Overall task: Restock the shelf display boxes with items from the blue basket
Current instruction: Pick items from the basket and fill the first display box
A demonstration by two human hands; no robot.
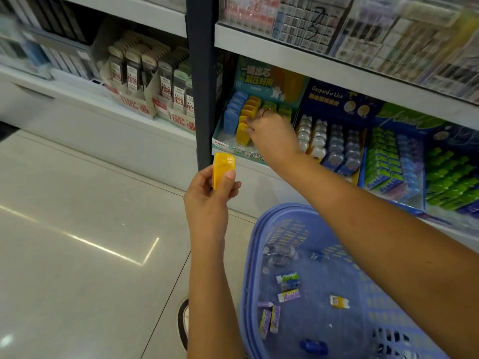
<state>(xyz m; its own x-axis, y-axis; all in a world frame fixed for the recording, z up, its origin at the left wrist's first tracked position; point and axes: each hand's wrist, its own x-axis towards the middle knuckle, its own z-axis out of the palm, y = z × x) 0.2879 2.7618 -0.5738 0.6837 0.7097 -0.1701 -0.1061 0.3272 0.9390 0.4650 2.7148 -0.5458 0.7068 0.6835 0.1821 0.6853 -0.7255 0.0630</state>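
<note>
L fingers (204, 177) and thumb pinch a yellow item (223, 167) upright, L hand (210, 200) in the air just below and in front of the display box (220, 141). R fingers (250, 125) curl against the box's yellow row (243, 130) - touching it, can't tell if they grip - R hand (272, 136) reaching in from the right. Blue basket (290, 207) on the floor under the R arm, w/ a few small packs (287, 278) inside.

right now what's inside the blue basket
In the blue basket: purple packs, a yellow pack, a blue item, clear blister packs. The right forearm covers part of it; anything there is hidden.
</note>
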